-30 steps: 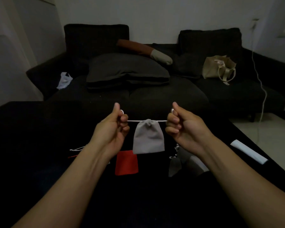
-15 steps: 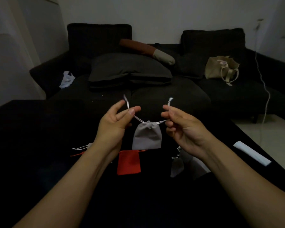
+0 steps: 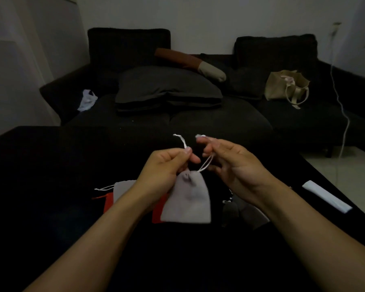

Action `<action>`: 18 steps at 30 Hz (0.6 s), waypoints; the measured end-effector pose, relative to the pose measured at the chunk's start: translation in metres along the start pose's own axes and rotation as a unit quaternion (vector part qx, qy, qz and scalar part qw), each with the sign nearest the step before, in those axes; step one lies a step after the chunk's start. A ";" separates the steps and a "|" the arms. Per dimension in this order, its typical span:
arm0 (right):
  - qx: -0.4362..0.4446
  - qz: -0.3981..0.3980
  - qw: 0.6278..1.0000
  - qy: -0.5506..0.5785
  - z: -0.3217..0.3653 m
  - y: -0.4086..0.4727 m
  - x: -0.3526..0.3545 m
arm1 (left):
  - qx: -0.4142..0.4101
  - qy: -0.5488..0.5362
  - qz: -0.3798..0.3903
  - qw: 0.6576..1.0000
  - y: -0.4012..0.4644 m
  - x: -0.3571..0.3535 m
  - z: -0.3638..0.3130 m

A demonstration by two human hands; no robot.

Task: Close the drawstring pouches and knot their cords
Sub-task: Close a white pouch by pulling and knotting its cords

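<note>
Hands [image 3: 164, 165] [image 3: 230, 163] pinch grey pouch [image 3: 188, 199] cords; knot unclear.

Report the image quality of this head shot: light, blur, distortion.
Head view: dim room, black table swallows detail; grey pouch slightly motion-blurred, as are left hand and right hand; wide-angle bends the sofa and walls; no glare.

Left hand [image 3: 167, 165] and right hand [image 3: 232, 163] pinch cords [image 3: 205, 164] — grey pouch [image 3: 187, 199] hangs cinched.
</note>
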State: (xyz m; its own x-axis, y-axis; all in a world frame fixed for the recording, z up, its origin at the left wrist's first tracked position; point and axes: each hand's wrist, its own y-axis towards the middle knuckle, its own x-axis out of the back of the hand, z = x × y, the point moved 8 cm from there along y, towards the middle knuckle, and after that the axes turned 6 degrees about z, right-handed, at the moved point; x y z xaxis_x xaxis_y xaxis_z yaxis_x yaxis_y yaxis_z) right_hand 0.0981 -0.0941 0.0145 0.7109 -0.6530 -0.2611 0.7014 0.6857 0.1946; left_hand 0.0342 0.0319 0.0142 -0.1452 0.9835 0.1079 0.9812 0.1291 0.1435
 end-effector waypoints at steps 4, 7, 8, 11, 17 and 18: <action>0.048 0.030 0.994 -0.094 0.006 -0.004 -0.013 | 0.017 0.007 0.102 0.995 -0.005 -0.024 0.006; 0.038 0.019 0.990 -0.136 0.004 -0.005 -0.013 | 0.036 -0.013 0.129 0.991 -0.004 -0.032 0.010; 0.035 0.014 0.989 -0.146 0.003 -0.005 -0.013 | 0.047 -0.032 0.133 0.989 -0.004 -0.034 0.012; 0.051 -0.016 0.980 -0.193 0.005 -0.004 -0.010 | 0.082 -0.081 0.148 0.982 -0.004 -0.039 0.016; 0.033 -0.022 0.967 -0.253 0.004 -0.005 -0.006 | 0.062 0.007 0.108 0.992 -0.004 -0.032 0.020; 0.021 -0.028 0.968 -0.250 0.004 -0.005 -0.003 | 0.063 0.014 0.091 0.994 -0.004 -0.029 0.019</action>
State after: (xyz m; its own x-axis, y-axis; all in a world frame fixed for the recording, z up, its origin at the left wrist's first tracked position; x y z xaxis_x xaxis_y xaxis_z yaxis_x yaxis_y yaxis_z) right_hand 0.0924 -0.0966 0.0178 0.6004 -0.7702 0.2151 0.7338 0.6375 0.2347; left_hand 0.0368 0.0057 -0.0085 0.0343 0.9883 0.1487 0.9994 -0.0339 -0.0052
